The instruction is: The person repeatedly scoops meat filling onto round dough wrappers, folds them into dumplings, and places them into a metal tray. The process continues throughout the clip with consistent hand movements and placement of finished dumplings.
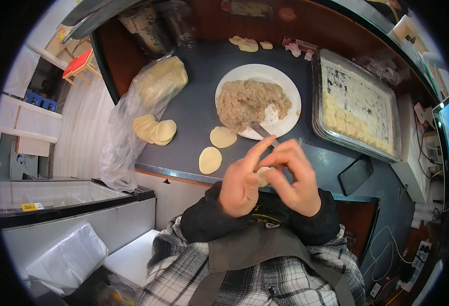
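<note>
My left hand (241, 185) and my right hand (295, 178) meet over the counter's front edge, both gripping a small dough wrapper (263, 176) between their fingers. Whether it holds filling is hidden. Just beyond them, a metal spreader (262, 131) rests with its tip in minced filling (247, 100) on a round white plate (294, 86); its near end is partly behind my fingers. Two round wrappers lie singly left of my hands, one (210, 160) nearer me and another (223, 137) beside the plate. Further left, several wrappers (155, 131) overlap in a pile.
Stacked metal trays (356, 147) at the right hold rows of pale dumplings (345, 122). A black phone (356, 175) lies below them. At the left sits a wrapper stack in a plastic bag (163, 80). Dough pieces (247, 44) lie along the back, near a metal container (148, 36).
</note>
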`<state>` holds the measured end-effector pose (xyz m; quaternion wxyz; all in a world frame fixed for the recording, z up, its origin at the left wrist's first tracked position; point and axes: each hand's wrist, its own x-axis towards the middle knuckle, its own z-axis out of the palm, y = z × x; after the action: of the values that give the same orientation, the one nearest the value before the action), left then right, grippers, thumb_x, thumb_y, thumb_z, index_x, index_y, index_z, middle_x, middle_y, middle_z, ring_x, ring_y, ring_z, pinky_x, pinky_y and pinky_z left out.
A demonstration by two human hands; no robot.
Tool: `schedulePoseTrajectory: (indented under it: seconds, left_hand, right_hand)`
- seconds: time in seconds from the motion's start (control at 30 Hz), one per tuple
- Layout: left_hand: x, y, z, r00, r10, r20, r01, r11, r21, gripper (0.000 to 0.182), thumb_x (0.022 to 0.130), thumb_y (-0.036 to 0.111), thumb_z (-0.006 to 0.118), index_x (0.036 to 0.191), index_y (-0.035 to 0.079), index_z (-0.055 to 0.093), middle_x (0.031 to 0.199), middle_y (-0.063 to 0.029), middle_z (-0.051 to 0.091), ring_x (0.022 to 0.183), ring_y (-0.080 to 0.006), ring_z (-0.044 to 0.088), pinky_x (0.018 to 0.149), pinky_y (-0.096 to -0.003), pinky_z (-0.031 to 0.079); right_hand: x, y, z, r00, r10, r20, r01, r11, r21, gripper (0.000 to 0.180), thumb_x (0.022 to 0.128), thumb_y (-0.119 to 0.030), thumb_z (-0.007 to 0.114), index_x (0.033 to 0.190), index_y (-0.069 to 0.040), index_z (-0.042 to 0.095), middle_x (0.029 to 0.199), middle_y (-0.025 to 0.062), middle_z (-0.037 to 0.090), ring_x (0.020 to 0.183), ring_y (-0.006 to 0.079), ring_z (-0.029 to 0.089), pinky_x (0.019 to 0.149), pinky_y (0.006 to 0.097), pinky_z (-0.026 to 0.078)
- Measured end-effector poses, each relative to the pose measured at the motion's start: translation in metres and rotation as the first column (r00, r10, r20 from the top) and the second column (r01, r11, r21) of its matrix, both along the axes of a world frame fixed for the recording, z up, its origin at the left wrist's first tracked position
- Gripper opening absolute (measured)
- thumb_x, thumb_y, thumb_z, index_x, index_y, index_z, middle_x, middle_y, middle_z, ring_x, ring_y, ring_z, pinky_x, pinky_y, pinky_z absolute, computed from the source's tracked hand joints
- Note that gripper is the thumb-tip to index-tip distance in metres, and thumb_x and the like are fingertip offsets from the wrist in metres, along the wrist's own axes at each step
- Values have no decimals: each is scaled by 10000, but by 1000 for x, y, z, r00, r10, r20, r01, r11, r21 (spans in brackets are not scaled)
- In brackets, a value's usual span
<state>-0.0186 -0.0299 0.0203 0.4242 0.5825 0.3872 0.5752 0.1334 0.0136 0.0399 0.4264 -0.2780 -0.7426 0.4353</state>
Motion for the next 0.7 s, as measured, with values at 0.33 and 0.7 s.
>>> schedulePoseTrajectory:
  seconds: [0.33,0.7]
  left_hand:
    - [-14,-2,21,902,216,-373,-240,971,-17,191,929,-6,564,1088,-9,670,812,-120,588,751,-231,558,665,-315,452]
    - [-4,8,5,969,238,-63,-239,971,3,199,733,-87,744,916,-22,699,776,-3,523,690,-81,457,608,-222,354]
  right_hand:
    - [-5,-12,-6,959,-201,-198,124,932,-341,102,947,-37,624,881,-1,554,780,-9,514,629,13,401,541,180,316]
    - [9,-6,-15,931,-118,-345,-86,848,-523,197,954,-146,652,842,-47,524,681,-70,466,609,6,392,540,193,346]
